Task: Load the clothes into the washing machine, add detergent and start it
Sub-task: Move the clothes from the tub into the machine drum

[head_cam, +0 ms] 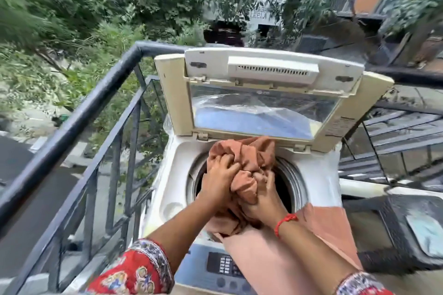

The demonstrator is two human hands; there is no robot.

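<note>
Your left hand (219, 178) is clenched into the top of the bunched orange-brown cloth (249, 165), knuckles up, and your right hand (260, 202) grasps the same bundle from below at about four o'clock of the left, its fingers buried in the folds. The wad sits right over the mouth of the drum (291, 182), with its upper part at twelve o'clock nearly touching the hinge of the raised lid (263, 93), while a long tail of the cloth trails back toward you at six o'clock and lies across the control panel (224, 264). To load it well, I would push the bundle straight down into the opening rather than forward, then let go with one hand and gather that trailing tail in, so nothing stays draped over the washing machine (167, 194) rim or the buttons. Feed it loosely; a tight ball will likely wash poorly. Mind the balcony railing (79, 112) at nine o'clock, just beside the machine: a loose end swung that way could slip over. No detergent is in view.
</note>
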